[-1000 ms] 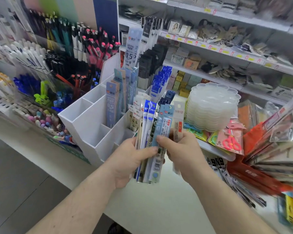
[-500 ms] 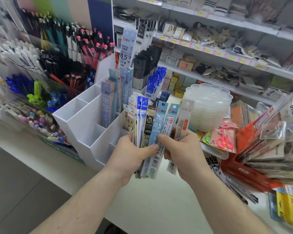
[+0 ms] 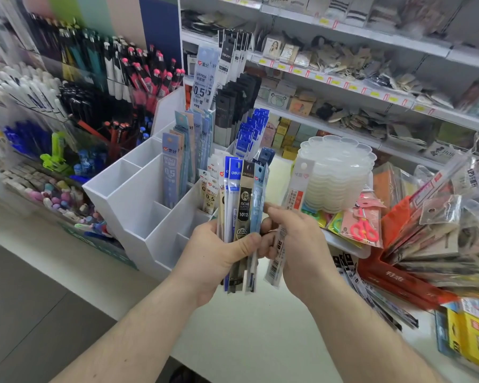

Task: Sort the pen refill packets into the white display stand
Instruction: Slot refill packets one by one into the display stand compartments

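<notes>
Refill packets stand fanned upright in the left hand [image 3: 216,258], a bundle of pen refill packets [image 3: 242,217] clamped between its thumb across the front and its fingers behind; a black packet marked 0.35 sits at the front of the bundle, with blue-topped ones to either side. The right hand [image 3: 302,252], just beside it, pinches a single pale refill packet [image 3: 293,205] with an orange label, tilted away to the right and apart from the bundle at its top. Both hands hover above the white counter [image 3: 246,341], directly in front of the white display stand [image 3: 138,214]. The stand's rear compartments already hold upright packets: grey-blue 0.5 packets [image 3: 172,172] in the middle, tall black ones [image 3: 233,106] and small blue ones [image 3: 250,131] further back, while several front and left compartments show only bare white walls. To the right sit a stack of clear scalloped trays [image 3: 338,172], a packet of pink scissors [image 3: 362,228] and a fan of red packaged goods [image 3: 398,275]. Racks of pens [image 3: 100,78] fill the left.
</notes>
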Motion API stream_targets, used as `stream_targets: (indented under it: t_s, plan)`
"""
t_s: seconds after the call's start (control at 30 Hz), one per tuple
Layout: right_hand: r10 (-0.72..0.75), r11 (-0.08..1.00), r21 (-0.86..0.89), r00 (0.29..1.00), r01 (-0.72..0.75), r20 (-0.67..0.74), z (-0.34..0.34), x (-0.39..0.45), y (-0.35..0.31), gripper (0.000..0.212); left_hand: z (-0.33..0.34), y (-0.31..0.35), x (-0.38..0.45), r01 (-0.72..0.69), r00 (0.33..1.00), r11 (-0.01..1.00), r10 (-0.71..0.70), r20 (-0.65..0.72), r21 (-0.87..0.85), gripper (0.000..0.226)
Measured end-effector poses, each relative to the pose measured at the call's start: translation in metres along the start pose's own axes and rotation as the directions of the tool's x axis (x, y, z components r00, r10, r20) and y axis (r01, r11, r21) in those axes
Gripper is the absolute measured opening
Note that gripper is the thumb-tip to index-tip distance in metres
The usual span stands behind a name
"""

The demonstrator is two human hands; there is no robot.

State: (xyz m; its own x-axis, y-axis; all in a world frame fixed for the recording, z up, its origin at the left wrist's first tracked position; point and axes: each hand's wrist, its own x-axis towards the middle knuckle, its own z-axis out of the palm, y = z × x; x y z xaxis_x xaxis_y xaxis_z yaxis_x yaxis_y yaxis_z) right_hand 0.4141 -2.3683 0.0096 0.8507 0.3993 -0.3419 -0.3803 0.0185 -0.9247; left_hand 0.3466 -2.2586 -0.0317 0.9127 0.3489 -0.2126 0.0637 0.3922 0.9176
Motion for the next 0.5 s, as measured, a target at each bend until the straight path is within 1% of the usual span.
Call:
stream_targets:
  t_s: [0.03,0.07,0.13,0.17,0.2,0.23,0.3,0.37,0.47,0.5]
  plan:
    - [0.034,0.999,0.026,0.999,-0.034,0.023,-0.001,0.0,-0.001,0.021,-0.001,0.001,0.0,0.016,1.0,1.0,-0.016,-0.005,0.006,0.034]
    - [0.077,0.994,0.073,0.995,-0.081,0.056,-0.002,0.0,-0.001,0.026,-0.002,0.001,0.0,0.03,0.999,0.999,-0.03,-0.026,0.02,0.032]
    - [0.155,0.97,0.169,0.98,-0.175,0.124,-0.007,0.001,-0.001,0.054,-0.003,0.002,0.001,0.053,0.995,0.998,-0.05,-0.089,0.042,0.026]
    - [0.179,0.96,0.192,0.974,-0.203,0.137,-0.009,0.001,-0.001,0.061,-0.003,0.001,0.001,0.062,0.992,0.997,-0.056,-0.117,0.049,0.024]
    - [0.197,0.953,0.207,0.971,-0.222,0.135,-0.011,0.002,-0.001,0.061,-0.003,0.001,0.002,0.066,0.988,0.996,-0.058,-0.141,0.056,0.022]
    - [0.209,0.947,0.221,0.97,-0.232,0.122,-0.012,0.001,0.0,0.053,-0.004,0.0,0.002,0.069,0.985,0.996,-0.058,-0.163,0.062,0.021]
    - [0.204,0.947,0.236,0.975,-0.219,0.085,-0.013,0.0,0.002,0.032,-0.005,-0.002,0.003,0.062,0.98,0.996,-0.047,-0.195,0.071,0.025]
    - [0.171,0.955,0.232,0.982,-0.185,0.079,-0.013,-0.002,0.003,0.022,-0.006,-0.003,0.003,0.04,0.979,0.996,-0.024,-0.204,0.074,0.025]
    - [0.111,0.964,0.227,0.984,-0.141,0.143,-0.01,-0.006,0.004,0.03,-0.003,-0.001,0.001,0.022,0.985,0.999,-0.013,-0.173,0.05,0.025]
    - [0.103,0.965,0.227,0.985,-0.133,0.141,-0.009,-0.007,0.005,0.03,-0.003,-0.001,0.0,0.018,0.986,0.999,-0.01,-0.164,0.05,0.026]
